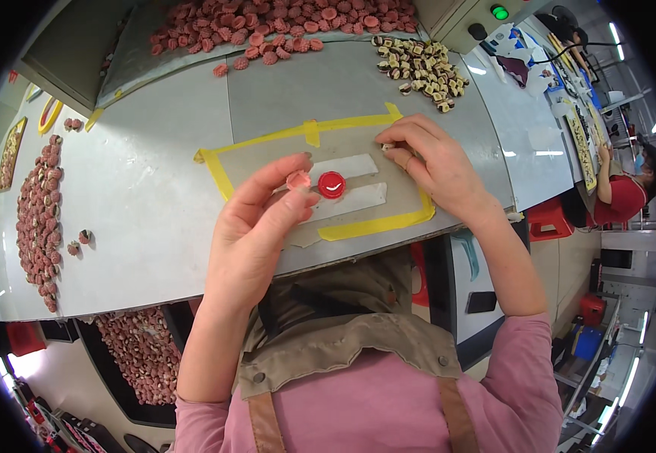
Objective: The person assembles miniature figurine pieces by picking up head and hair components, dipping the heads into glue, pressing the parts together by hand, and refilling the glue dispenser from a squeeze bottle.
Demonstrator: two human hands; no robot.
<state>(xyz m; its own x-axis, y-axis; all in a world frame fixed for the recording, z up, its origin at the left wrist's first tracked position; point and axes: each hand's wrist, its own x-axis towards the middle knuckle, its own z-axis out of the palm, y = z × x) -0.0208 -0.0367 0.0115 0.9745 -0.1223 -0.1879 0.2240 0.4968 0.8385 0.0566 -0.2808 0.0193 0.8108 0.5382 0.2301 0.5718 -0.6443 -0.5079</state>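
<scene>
My left hand (251,223) pinches a small pink ridged cup-shaped piece (298,180) between thumb and fingertips, its hollow side showing. Just right of it, a round red disc (332,185) with a white curved mark lies on the taped mat, between two white strips (348,166). Farther right, above the mat's right part, my right hand (441,167) has its thumb and finger closed on a small pale piece (386,146). Most of that piece is hidden by the fingertips, so its kind is unclear. Yellow tape (377,226) borders the mat.
Loose pink ridged pieces (283,23) heap at the back. Small cream-and-dark pieces (422,68) are piled at the back right. Many joined pieces (39,219) spread at the left. A black bin (135,355) of similar pieces stands below the table. A co-worker in red (626,198) sits far right.
</scene>
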